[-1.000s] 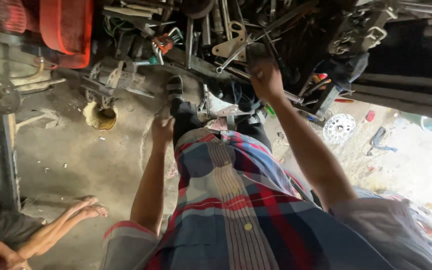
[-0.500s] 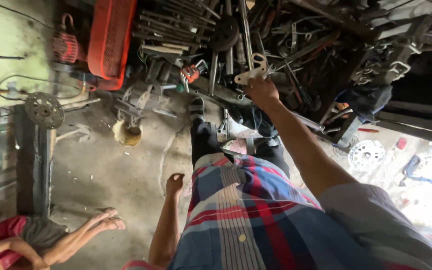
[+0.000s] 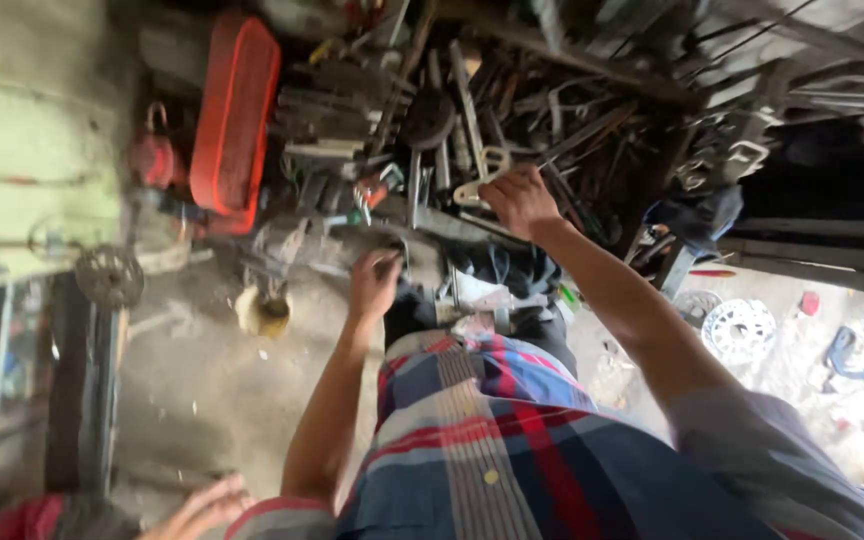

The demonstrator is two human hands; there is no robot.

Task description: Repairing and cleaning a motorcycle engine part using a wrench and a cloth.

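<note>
My right hand (image 3: 518, 198) reaches into a dense pile of metal tools (image 3: 472, 110) on a workbench, and its fingers curl around a pale ring-ended spanner (image 3: 479, 186). Lower down, my left hand (image 3: 373, 283) is at the bench's front edge with its fingers bent, next to a dark metal part (image 3: 399, 252). Whether it grips anything is unclear. My plaid shirt (image 3: 512, 440) fills the lower middle of the view.
A red tray (image 3: 235, 120) stands on edge left of the tools. A toothed metal wheel (image 3: 109, 275) and a yellowish cup (image 3: 263, 312) lie on the concrete floor. A white disc (image 3: 739, 330) lies at right. Another person's hand (image 3: 202, 506) shows at bottom left.
My left hand has risen from beside my body to the bench edge. My right hand stays on the pale spanner. The view has shifted, so the red tray sits nearer the middle.
</note>
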